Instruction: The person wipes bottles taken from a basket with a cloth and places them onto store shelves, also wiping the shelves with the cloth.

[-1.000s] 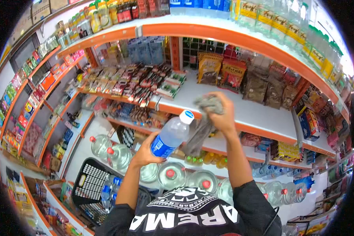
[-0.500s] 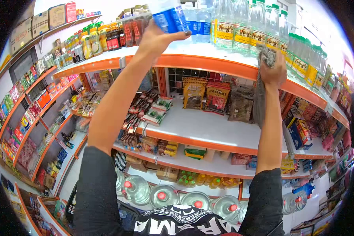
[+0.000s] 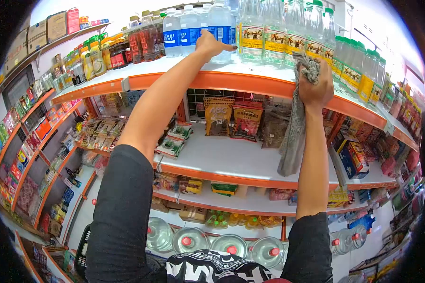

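Observation:
My left hand [image 3: 211,46] is on the top shelf, its fingers and thumb around a clear plastic bottle with a blue label [image 3: 220,31]. The bottle stands upright at the front of a group of similar blue-labelled bottles [image 3: 190,35]. My right hand [image 3: 318,88] grips a bunched grey cloth [image 3: 295,127] at the shelf's front edge; the rest of the cloth hangs down past it. Just behind that hand are clear bottles with yellow labels [image 3: 274,40] and green caps.
The white top shelf [image 3: 167,66] has an orange front rail [image 3: 250,83]. Brown-liquid bottles [image 3: 148,40] stand to the left. Below, snack packets [image 3: 218,115] sit on the middle shelf, and large water jugs with red caps [image 3: 189,241] stand lowest.
My left hand has lowered the blue-labelled bottle from a raised, tilted position to upright among the others. My right hand, still on the cloth, has shifted slightly left in view.

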Demonstrator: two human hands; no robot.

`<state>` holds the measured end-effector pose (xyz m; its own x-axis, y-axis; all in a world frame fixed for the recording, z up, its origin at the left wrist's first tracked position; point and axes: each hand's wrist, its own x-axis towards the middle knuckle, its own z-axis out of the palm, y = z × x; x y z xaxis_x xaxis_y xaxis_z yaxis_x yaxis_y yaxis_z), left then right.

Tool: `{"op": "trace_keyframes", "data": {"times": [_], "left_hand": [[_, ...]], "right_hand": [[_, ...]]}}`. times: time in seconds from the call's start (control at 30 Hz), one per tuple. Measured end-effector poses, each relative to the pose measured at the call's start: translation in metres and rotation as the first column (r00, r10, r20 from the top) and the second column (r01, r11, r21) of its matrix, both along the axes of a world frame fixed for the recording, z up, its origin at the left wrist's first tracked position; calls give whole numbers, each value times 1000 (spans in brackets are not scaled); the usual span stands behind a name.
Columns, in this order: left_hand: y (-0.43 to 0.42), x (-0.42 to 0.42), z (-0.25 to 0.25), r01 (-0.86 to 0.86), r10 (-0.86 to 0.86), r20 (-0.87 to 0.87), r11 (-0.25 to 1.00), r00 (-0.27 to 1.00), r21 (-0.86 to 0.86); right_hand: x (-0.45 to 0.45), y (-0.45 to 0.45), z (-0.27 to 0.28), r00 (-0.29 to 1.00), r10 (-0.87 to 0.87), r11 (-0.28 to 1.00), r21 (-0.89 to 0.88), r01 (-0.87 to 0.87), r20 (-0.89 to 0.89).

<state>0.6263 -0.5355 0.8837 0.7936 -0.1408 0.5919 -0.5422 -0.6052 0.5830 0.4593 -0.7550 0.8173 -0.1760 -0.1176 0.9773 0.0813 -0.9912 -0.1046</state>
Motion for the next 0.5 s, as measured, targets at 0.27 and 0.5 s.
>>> {"op": "trace_keyframes", "data": {"times": [0.27,0.5], "left_hand": [[1,13,3,151,-154,-127,988,980,-28],[17,12,3,261,-291,-183,950,939,-172]], "right_hand": [[-2,2,-1,1000,6,998,59,-4,-22],[-2,5,1,1000,-5,998,62,5,-7]]}}
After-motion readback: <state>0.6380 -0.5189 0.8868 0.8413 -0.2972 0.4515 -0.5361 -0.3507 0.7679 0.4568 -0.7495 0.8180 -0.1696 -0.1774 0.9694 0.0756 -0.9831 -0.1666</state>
